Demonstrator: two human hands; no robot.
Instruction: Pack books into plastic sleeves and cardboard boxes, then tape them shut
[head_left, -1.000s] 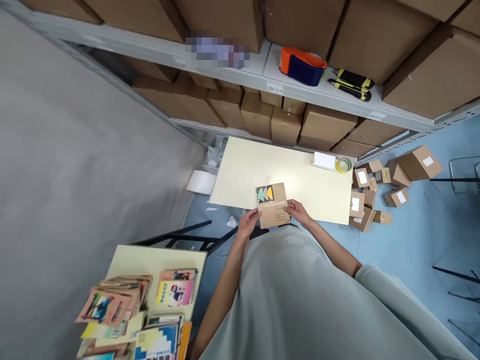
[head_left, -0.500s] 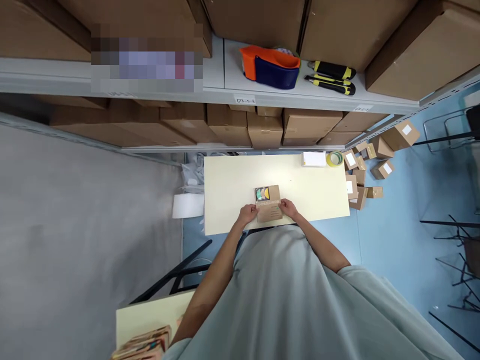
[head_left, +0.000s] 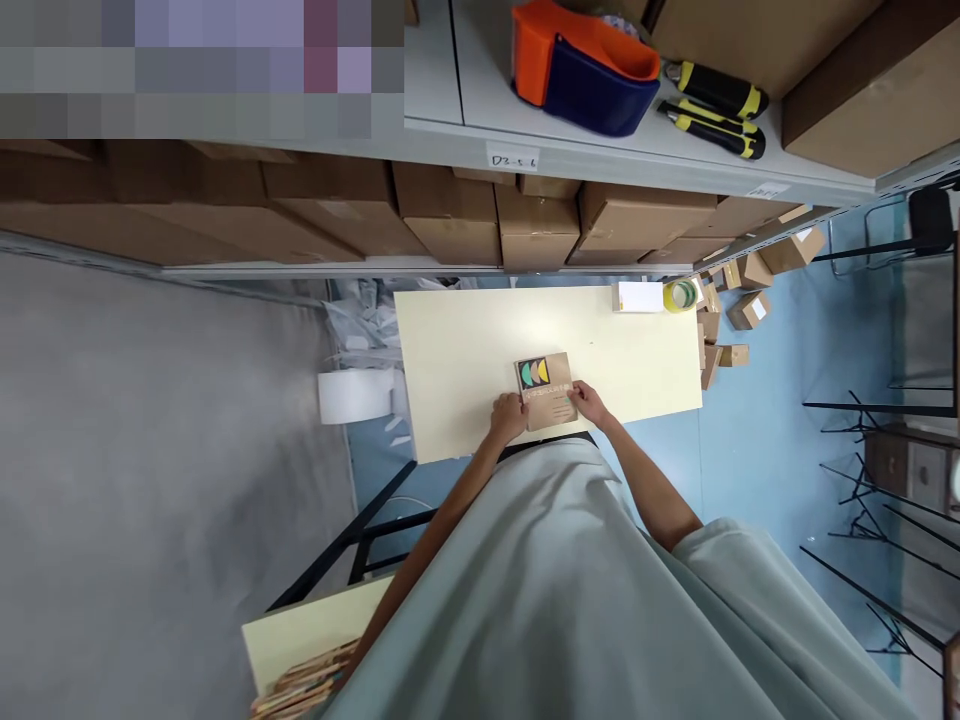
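A brown book (head_left: 551,400) lies near the front edge of the cream table, its cover facing up. A dark panel with teal, tan and yellow half-rounds marks the cover's upper left. My left hand (head_left: 509,416) is closed on the book's left edge, fingers curled. On the opposite edge, my right hand (head_left: 588,402) pinches the cover between thumb and fingers. The undersides of the fingers are hidden.
On the cream table (head_left: 465,350) are a white box (head_left: 637,297) and a yellow tape roll (head_left: 679,295). Above it runs a shelf (head_left: 435,145) with cartons, an orange-blue tape dispenser (head_left: 589,75) and utility knives (head_left: 716,110). A book stack (head_left: 307,685) lies lower left; small cartons (head_left: 750,310) are right.
The camera view has shifted, so the shelf looks nearer. The book appears slightly turned and a little further right, with both hands still at its sides.
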